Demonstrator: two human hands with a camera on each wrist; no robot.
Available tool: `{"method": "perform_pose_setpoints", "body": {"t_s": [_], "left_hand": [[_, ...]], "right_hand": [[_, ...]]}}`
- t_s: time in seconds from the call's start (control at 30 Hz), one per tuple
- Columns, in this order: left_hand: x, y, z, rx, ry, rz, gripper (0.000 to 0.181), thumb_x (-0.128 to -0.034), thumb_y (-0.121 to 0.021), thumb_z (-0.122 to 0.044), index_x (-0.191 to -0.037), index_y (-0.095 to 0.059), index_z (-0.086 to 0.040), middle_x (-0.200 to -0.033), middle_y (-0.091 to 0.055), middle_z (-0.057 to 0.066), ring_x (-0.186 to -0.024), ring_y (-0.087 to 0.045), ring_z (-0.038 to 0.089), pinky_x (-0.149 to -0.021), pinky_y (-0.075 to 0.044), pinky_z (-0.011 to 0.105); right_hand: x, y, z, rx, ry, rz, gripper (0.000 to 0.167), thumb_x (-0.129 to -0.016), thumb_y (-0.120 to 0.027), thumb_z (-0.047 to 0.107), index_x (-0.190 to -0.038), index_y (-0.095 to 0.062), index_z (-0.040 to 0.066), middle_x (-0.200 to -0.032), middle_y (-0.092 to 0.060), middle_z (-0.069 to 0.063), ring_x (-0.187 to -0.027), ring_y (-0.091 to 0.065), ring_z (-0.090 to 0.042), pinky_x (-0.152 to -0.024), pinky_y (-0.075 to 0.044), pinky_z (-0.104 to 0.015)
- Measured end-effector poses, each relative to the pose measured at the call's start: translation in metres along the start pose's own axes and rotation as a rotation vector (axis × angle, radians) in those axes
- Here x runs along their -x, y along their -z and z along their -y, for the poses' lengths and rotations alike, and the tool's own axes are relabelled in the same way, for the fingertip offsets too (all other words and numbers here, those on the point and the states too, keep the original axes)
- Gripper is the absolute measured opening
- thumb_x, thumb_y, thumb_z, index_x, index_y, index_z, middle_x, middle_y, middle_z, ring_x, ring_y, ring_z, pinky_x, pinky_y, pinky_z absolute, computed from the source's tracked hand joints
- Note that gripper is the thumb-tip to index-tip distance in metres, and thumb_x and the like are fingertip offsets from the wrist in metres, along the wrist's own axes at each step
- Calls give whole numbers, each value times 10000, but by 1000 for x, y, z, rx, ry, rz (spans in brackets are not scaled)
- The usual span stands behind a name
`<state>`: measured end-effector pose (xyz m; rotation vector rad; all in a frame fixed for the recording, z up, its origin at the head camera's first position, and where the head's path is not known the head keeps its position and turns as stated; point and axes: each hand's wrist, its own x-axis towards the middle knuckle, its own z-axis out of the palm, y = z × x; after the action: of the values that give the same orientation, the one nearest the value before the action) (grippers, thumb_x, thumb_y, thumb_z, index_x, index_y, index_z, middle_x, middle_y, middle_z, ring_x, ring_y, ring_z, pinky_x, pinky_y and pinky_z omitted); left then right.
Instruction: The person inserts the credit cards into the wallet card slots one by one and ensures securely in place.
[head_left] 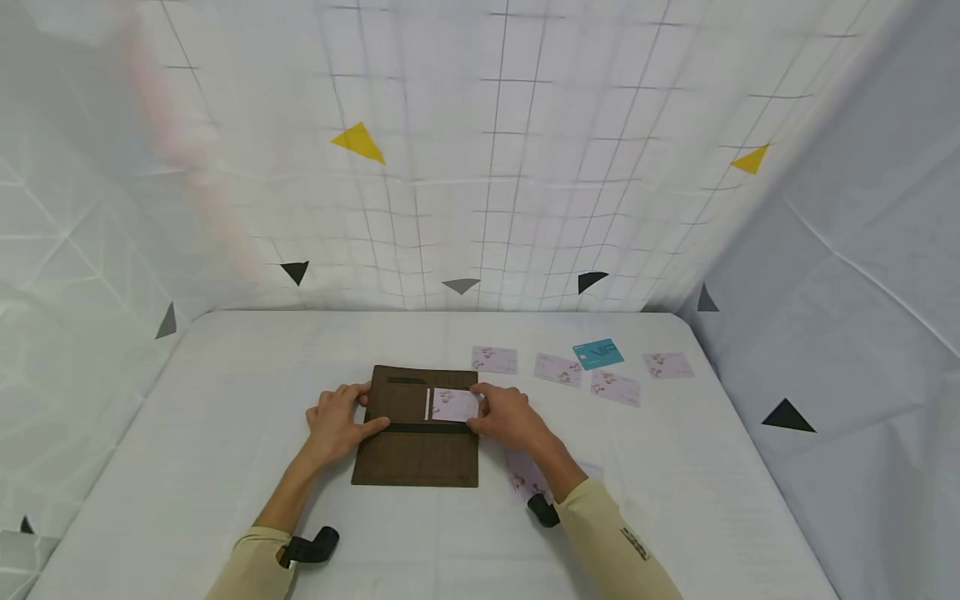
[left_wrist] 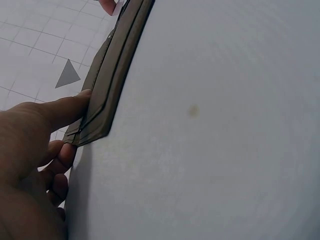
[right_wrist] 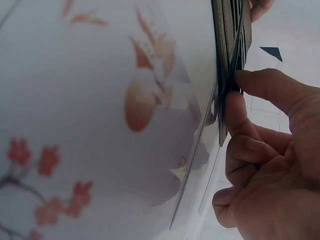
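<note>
A brown wallet (head_left: 416, 460) lies unfolded on the white table, with a pink floral card (head_left: 452, 405) at its upper right pocket. My left hand (head_left: 333, 427) grips the wallet's left edge, thumb on top; in the left wrist view the left hand (left_wrist: 30, 135) pinches the corner of the wallet (left_wrist: 107, 82). At the right edge my right hand (head_left: 512, 418) has thumb and fingers on the card's end. The right wrist view has the right hand (right_wrist: 275, 130) pinching at the edge of the wallet (right_wrist: 227, 30); what lies between the fingertips is partly hidden.
Behind and right of the wallet lie several floral cards (head_left: 557, 370) and a teal VIP card (head_left: 597, 354). More floral cards (head_left: 525, 472) lie under the right forearm. White sheeting (head_left: 450, 208) stands behind the table (head_left: 247, 350).
</note>
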<state>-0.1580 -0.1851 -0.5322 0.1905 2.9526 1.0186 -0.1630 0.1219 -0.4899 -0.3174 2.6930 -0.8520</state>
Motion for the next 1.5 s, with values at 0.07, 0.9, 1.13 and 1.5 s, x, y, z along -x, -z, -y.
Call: {"method": "perform_pose_setpoints", "body": {"t_s": [0.07,0.9,1.13,1.5], "left_hand": [[0,-1,0,0,1,-1,765,-835,-812,-418,-1429,-517,-38,-1130,-593,79,-1105,-426,353,-886,-223,563],[1,0,0,1,14,18,780,-844,-802,-427,-1450,-494,-45,-1144,-586,81,-1127,-410,354,-906,-214,577],[1,-1,0,13,8,13,769,-842,-809,-411,-1443,-501,-43,-1154,-592,94,-1132,-409,361,-910,-209,579],[0,0,2,13,5,12,776,-836,-812,-427,-1443,-506,-52,-1147,-597,85,-1134,-415,362,-904,-212,573]], "right_hand": [[0,-1,-1,1,10,-12,587,-899,-757,251,-1427,-541,110,-798,-625,72,-670,-538,-104,-570,-415,-270],[-4,-3,-6,9,84,-55,551,-884,-774,275,-1375,-568,134,-907,-654,93,-844,-565,-139,-944,-306,-529],[-6,-6,-4,39,81,-58,550,-878,-785,290,-1363,-581,129,-867,-629,121,-832,-555,-127,-907,-315,-529],[-6,-8,-8,90,48,-80,580,-852,-806,333,-1363,-593,160,-868,-624,124,-810,-557,-100,-822,-303,-453]]}}
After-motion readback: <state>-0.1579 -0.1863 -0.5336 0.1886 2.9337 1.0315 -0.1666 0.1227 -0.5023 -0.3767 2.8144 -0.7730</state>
